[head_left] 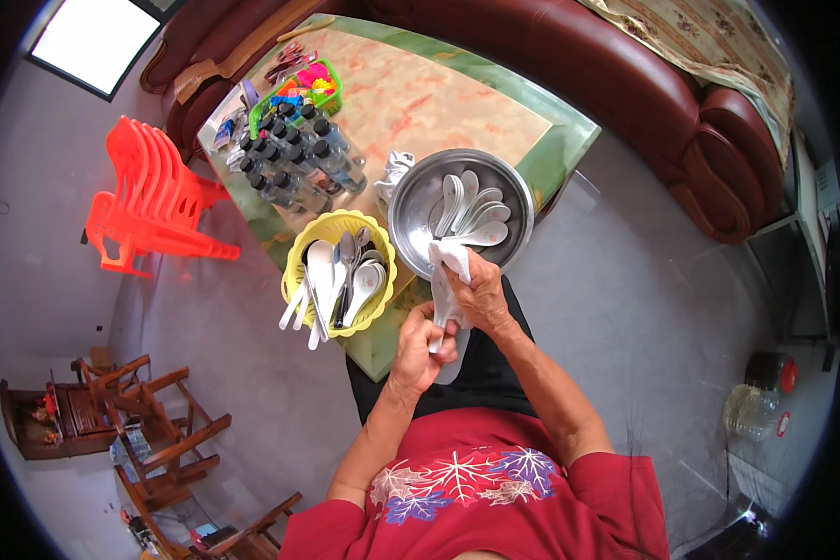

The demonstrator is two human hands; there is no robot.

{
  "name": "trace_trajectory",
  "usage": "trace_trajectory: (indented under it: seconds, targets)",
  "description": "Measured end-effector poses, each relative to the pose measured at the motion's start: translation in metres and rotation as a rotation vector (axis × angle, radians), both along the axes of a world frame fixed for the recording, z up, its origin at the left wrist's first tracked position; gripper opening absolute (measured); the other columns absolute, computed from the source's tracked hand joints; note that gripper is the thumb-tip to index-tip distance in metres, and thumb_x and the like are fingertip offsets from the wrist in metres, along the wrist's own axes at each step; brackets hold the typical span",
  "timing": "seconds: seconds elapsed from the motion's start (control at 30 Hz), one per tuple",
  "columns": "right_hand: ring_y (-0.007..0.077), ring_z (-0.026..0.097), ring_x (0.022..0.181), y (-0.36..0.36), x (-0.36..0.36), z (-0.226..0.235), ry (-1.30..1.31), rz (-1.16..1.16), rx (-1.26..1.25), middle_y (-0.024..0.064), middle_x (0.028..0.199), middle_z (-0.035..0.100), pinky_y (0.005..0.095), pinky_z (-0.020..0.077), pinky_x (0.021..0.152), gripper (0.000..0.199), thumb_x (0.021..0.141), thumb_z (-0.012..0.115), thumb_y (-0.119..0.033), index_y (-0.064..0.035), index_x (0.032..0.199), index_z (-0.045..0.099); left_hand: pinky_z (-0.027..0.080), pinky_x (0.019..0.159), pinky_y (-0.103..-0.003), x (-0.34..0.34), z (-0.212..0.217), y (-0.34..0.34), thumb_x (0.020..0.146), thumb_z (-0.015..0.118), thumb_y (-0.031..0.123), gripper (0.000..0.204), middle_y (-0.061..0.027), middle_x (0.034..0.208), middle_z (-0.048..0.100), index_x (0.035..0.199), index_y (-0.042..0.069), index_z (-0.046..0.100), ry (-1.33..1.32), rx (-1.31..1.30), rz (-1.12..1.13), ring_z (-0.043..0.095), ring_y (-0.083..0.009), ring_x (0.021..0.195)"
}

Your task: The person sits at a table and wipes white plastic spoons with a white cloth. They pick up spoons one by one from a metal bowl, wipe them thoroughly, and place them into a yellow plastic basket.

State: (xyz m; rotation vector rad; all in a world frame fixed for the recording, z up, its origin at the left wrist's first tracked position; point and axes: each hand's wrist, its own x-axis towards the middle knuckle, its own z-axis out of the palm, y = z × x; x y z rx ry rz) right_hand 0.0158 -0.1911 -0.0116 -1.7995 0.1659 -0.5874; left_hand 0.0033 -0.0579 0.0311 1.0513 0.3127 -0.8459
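At six o'clock from the steel bowl (414,199), a white spoon (444,303) is held between both hands. Cloth and fingers hide much of it; the pale end below the left hand is hard to make out as spoon or cloth. Its long axis runs roughly twelve to six; I cannot tell which way its bowl faces. The left hand (416,353) pinches the lower part, fingers curled; the right hand (479,291) grips a white cloth (455,257) against the upper part and covers some of the bowl's near rim. From the hands, the yellow basket (347,222) of spoons sits at ten o'clock, dark-capped bottles (299,159) at eleven, partly hiding a green basket (331,98).
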Motion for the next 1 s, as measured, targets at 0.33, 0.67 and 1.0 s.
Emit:
trace_trajectory:
  seconds: [0.33, 0.67, 1.0]
  targets:
    - [0.0337, 0.045, 0.098, 0.034, -0.016, 0.019, 0.137, -0.086, -0.483, 0.0176, 0.116, 0.039, 0.0392, 0.0474, 0.074, 0.044, 0.075, 0.065, -0.024, -0.0020, 0.112, 0.056, 0.044, 0.064, -0.027, 0.009, -0.034, -0.005, 0.096, 0.025, 0.053, 0.055, -0.0021, 0.094, 0.054, 0.122, 0.009, 0.045, -0.200, -0.037, 0.203, 0.052, -0.0113, 0.072]
    - [0.0277, 0.051, 0.098, 0.018, -0.050, 0.030, 0.248, 0.600, -0.176, 0.0145, 0.114, 0.047, 0.0368, 0.0450, 0.083, 0.029, 0.075, 0.062, -0.005, -0.0035, 0.104, 0.057, 0.049, 0.071, -0.026, 0.008, -0.037, 0.022, 0.092, 0.034, 0.059, 0.062, -0.0051, 0.100, 0.057, 0.117, 0.004, 0.045, -0.246, -0.026, 0.110, 0.057, -0.0126, 0.088]
    - [0.0216, 0.058, 0.093, 0.004, -0.038, 0.029, 0.046, 0.210, 0.369, 0.0137, 0.111, 0.056, 0.0330, 0.0489, 0.079, 0.039, 0.085, 0.057, -0.012, -0.0002, 0.122, 0.048, 0.023, 0.038, -0.020, 0.001, -0.018, 0.021, 0.094, 0.048, 0.037, 0.023, 0.0041, 0.058, 0.039, 0.094, 0.014, 0.052, -0.100, -0.075, -0.029, 0.029, -0.0046, 0.040]
